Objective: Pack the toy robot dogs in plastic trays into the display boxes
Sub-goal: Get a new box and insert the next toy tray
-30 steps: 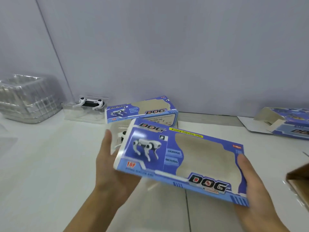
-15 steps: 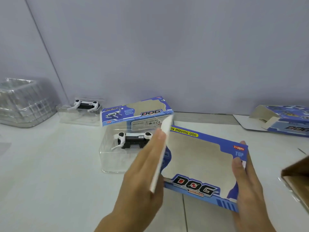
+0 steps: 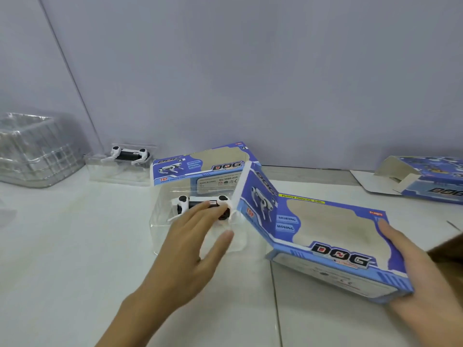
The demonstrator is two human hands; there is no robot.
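Left hand (image 3: 190,249) has let go of box (image 3: 325,244), now reaches with loose straight fingers onto tray (image 3: 165,221) holding dog (image 3: 198,205) on table (image 3: 62,259). Right hand (image 3: 413,279) alone grips box's far end; near flap swung open toward tray. Judgement: tray insertion comes next.
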